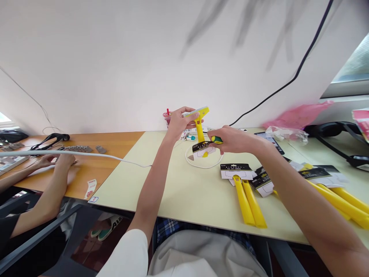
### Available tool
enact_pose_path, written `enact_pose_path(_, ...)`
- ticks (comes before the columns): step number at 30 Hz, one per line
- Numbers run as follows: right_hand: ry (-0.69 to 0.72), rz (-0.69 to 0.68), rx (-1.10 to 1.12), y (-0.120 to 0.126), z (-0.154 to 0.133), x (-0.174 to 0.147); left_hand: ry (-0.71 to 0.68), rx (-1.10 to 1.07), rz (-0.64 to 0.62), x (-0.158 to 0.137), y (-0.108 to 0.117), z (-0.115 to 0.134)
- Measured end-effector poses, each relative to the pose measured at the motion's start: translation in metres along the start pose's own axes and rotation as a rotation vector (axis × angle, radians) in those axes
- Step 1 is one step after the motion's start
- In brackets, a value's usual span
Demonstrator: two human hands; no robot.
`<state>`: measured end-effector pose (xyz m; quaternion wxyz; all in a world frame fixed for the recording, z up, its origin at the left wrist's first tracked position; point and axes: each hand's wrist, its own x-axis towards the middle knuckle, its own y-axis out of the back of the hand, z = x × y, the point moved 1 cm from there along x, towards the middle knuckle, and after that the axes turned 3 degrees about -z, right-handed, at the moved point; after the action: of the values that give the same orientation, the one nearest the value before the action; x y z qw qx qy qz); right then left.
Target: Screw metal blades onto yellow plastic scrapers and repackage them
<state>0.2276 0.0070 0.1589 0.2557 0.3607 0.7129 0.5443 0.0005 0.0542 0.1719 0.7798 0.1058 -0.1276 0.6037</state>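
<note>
My left hand is closed around the head of a yellow scraper, whose handle points down. Close beside the handle's lower end, my right hand grips a tool with a green-and-yellow handle; its working end cannot be made out. A black-and-white packaging card sits at the lower end of the scraper handle, just left of my right hand. Below on the table lie two yellow scraper handles with a similar card.
More carded yellow scrapers lie right, partly behind my right forearm. Behind them are a phone, a clear plastic bag and black headgear. A red-lidded cup stands by the wall. Another person's hands work at the left desk.
</note>
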Motion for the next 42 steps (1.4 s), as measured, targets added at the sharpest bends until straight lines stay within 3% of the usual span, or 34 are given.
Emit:
enact_pose_path(5,-0.039,0.028,-0.080,0.002,-0.011,-0.003,0.074,0.151,0.079,0.002,0.021,-0.001)
enact_pose_path(12,-0.111,0.139,-0.179,0.005,-0.021,-0.009,0.092,0.073,0.177,0.010,0.045,-0.009)
enact_pose_path(14,-0.123,0.184,-0.193,0.007,-0.023,-0.011,0.081,0.066,0.153,0.009,0.043,-0.005)
enact_pose_path(19,-0.098,0.302,-0.263,0.012,-0.023,-0.016,0.055,0.202,-0.064,-0.006,0.025,0.013)
enact_pose_path(25,0.117,0.519,-0.258,0.016,-0.023,-0.026,-0.090,0.399,-0.212,-0.022,0.004,0.030)
enact_pose_path(28,0.133,0.641,-0.309,0.019,-0.027,-0.033,-0.135,0.425,-0.246,-0.030,-0.001,0.038)
enact_pose_path(35,0.167,0.570,-0.191,0.024,-0.030,-0.041,-0.352,0.498,-0.162,-0.048,-0.007,0.056)
enact_pose_path(38,0.137,0.630,-0.165,0.028,-0.031,-0.047,-0.351,0.419,-0.150,-0.054,-0.005,0.065)
enact_pose_path(42,0.072,0.658,-0.170,0.033,-0.036,-0.056,-0.260,0.311,-0.254,-0.065,-0.002,0.077)
